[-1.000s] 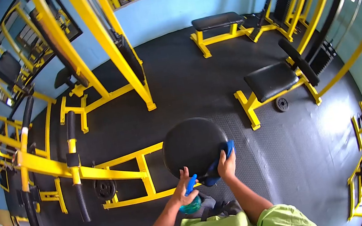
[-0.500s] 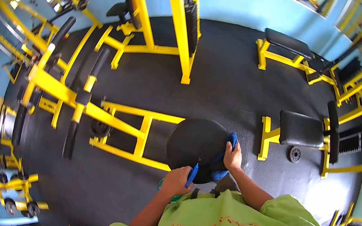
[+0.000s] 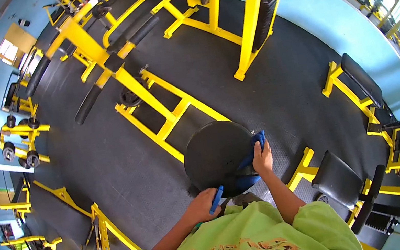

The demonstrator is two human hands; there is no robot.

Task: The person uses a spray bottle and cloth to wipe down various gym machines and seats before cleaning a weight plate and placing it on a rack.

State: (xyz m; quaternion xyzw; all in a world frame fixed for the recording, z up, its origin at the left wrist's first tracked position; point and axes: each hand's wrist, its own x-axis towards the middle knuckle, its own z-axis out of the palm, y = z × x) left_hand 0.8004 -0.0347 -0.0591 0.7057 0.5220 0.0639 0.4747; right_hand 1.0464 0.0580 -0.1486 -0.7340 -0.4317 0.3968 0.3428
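Observation:
A round black pad (image 3: 217,151) lies just in front of my body, on the near end of a yellow machine frame (image 3: 164,130). My left hand (image 3: 202,205) is closed around a blue handled object (image 3: 216,199) at the pad's near left edge; what kind of object it is stays unclear. On the pad's right edge, my right hand (image 3: 262,157) grips a blue cloth (image 3: 261,139). Part of the cloth hangs over the near right side of the pad.
A black-seated yellow bench (image 3: 336,180) stands at the right, another bench (image 3: 361,81) behind it. A tall yellow upright (image 3: 251,19) rises ahead. Dumbbells on a rack (image 3: 30,130) and an inclined yellow frame (image 3: 117,230) are at the left.
The view has turned, so the machines ahead appear farther right. My right hand and the cloth sit slightly farther right and higher. The blue object in my left hand has less of its tip over the pad.

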